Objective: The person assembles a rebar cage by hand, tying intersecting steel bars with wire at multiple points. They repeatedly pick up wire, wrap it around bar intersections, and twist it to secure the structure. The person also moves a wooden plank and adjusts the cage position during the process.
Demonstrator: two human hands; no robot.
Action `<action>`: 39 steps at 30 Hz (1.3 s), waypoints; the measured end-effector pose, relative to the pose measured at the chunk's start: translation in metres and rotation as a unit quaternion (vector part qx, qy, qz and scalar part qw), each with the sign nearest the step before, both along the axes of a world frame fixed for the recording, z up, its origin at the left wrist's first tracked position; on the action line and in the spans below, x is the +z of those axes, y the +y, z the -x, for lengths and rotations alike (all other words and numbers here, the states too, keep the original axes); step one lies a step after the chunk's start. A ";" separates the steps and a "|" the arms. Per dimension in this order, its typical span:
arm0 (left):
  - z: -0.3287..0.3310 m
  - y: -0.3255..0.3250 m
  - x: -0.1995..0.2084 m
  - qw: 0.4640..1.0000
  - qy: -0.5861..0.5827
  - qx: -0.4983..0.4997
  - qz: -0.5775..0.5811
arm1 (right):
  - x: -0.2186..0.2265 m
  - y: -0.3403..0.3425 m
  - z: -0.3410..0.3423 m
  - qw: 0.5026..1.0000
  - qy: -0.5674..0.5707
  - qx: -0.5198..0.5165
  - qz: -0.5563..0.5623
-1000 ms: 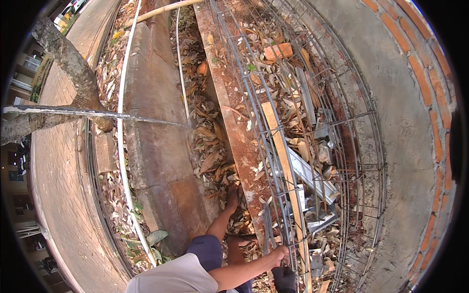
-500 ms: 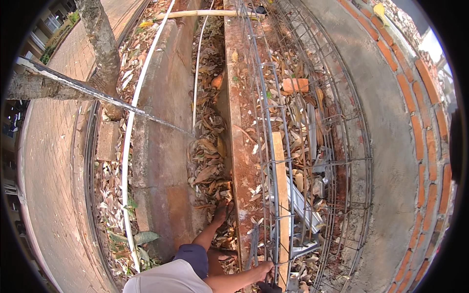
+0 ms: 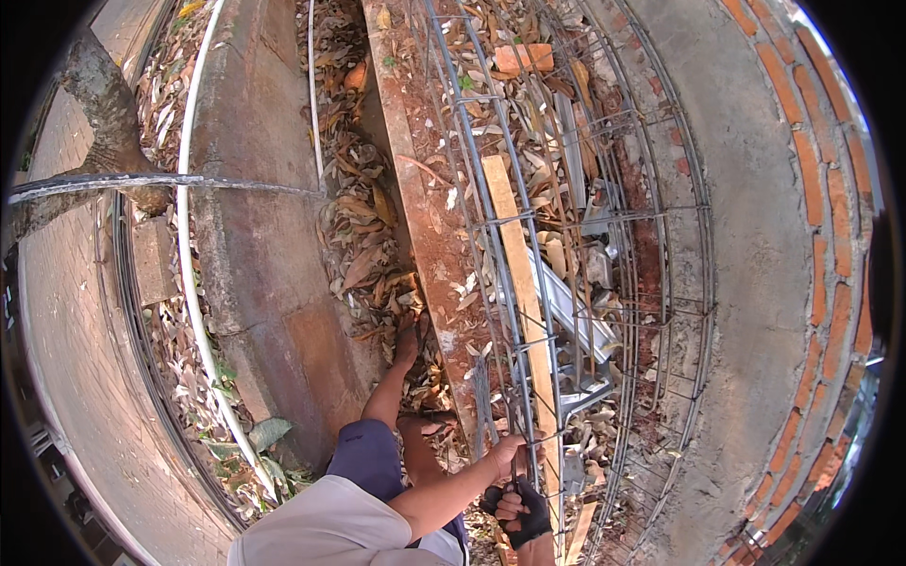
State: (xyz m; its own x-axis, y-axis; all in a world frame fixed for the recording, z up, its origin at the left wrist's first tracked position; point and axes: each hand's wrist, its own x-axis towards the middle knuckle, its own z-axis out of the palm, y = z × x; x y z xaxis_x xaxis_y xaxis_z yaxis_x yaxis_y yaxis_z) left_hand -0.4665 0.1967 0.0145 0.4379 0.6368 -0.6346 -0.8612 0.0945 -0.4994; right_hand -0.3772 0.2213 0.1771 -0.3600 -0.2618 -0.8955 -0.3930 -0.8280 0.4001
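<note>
My bare left hand (image 3: 508,453) is closed at the near side of a long cage of steel bars (image 3: 550,340), its fingertips against a crossing of the bars. What they pinch there is too small to make out. Just below it, my right hand (image 3: 525,511) wears a black fingerless glove and is wrapped round a slim dark metal hand tool (image 3: 515,474). The tool points up toward the left hand; its working end is hard to make out among the bars. A pale wooden strip (image 3: 521,274) runs lengthwise inside the cage. Thin grey wires (image 3: 481,401) hang beside the left hand.
A concrete-edged trench of dry leaves (image 3: 363,255) lies left of the cage, with my legs in it. Beyond are a white pipe (image 3: 192,226) and a tree trunk (image 3: 104,104). At right rises a plastered wall (image 3: 746,236) topped by bricks (image 3: 812,179). Light metal profiles (image 3: 576,311) lie under the cage.
The view has shifted, so the scene sits higher and farther left. My right hand with the dark tool has come into view below the left hand, which is still at the bars.
</note>
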 end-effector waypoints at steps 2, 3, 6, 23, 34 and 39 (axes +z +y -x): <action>0.000 0.004 -0.001 0.997 -0.057 0.020 -0.045 | 0.011 -0.003 0.007 0.981 -0.043 0.141 -0.128; -0.003 0.008 0.003 0.997 -0.020 -0.068 0.027 | 0.017 -0.004 0.012 0.933 -0.111 0.284 -0.193; -0.007 0.024 0.005 0.948 0.151 -0.242 0.140 | 0.029 0.001 0.037 0.447 -0.250 0.792 -0.332; 0.027 0.030 0.006 0.983 0.025 -0.166 0.080 | 0.041 0.011 0.050 0.566 -0.300 0.683 -0.352; 0.037 0.002 0.006 0.991 0.058 -0.120 0.010 | 0.011 -0.006 0.024 0.941 -0.184 0.229 -0.167; 0.011 0.015 0.003 0.887 0.264 -0.366 0.092 | 0.020 -0.021 0.031 0.588 -0.275 0.680 -0.342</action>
